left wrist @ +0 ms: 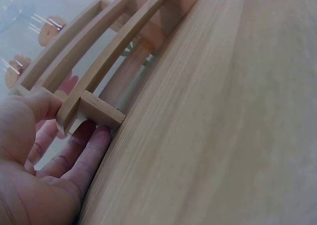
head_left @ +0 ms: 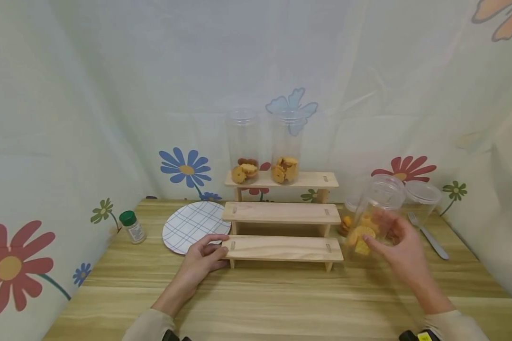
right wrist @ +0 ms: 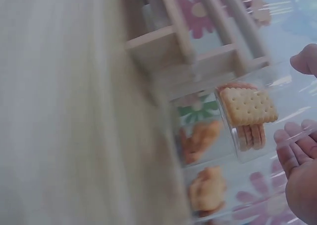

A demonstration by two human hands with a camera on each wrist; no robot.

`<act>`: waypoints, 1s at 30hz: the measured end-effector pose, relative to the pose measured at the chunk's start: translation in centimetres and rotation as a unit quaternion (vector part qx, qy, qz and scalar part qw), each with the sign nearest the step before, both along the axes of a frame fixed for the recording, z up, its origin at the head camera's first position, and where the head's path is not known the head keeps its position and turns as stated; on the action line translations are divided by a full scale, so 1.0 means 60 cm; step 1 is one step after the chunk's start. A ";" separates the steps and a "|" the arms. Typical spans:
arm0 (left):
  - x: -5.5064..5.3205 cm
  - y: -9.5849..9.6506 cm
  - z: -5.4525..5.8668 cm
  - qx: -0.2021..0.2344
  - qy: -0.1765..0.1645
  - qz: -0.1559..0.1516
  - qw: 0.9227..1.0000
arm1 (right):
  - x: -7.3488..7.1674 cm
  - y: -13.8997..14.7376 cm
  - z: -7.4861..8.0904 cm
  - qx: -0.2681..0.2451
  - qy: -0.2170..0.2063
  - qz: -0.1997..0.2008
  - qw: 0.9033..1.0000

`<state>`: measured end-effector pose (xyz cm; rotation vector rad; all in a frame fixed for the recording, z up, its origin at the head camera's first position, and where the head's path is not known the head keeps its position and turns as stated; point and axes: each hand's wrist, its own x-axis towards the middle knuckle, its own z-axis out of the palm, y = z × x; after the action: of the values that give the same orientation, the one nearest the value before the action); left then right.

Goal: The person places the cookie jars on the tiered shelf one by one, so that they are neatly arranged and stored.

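My left hand [head_left: 201,261] grips the left end of the lowest step of a three-tier wooden display rack [head_left: 281,213]. In the left wrist view its fingertips [left wrist: 101,133] lie against the step's leg, with the thumb at the board. At the rack's right side, my right hand [head_left: 403,251] holds a clear lidded jar [head_left: 377,194], slightly tilted. Rectangular crackers [right wrist: 250,106] and round cookies lie in its bottom. Two tall clear jars of cookies, a left one [head_left: 243,142] and a right one [head_left: 287,142], stand on the top step.
A checked white plate [head_left: 181,227] lies left of the rack, near a green-capped bottle [head_left: 132,227]. Behind the right hand are another clear jar [head_left: 422,196] and a fork [head_left: 431,239]. A smaller cookie jar [head_left: 345,220] stands beside the rack. A flowered curtain [head_left: 187,85] hangs behind.
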<state>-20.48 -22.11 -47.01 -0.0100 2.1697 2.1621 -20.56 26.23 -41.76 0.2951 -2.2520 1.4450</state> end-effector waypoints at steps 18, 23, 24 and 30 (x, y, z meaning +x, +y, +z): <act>0.000 0.001 -0.002 -0.009 -0.006 0.009 1.000 | -0.037 -0.003 0.146 0.059 -0.030 -0.016 0.998; -0.001 0.001 -0.002 -0.008 -0.008 0.010 1.000 | -0.066 -0.021 0.180 0.047 -0.039 0.006 0.998; -0.001 0.001 -0.002 -0.009 -0.007 0.009 1.000 | -0.073 -0.026 0.186 0.040 -0.041 0.011 0.998; -0.002 -0.001 -0.002 -0.006 -0.004 0.003 1.000 | -0.109 -0.057 0.204 0.018 -0.031 0.039 0.999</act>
<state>-20.60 -22.15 -47.10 -0.0263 2.1815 2.1488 -27.13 22.83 -29.50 0.3576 -2.3420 1.4736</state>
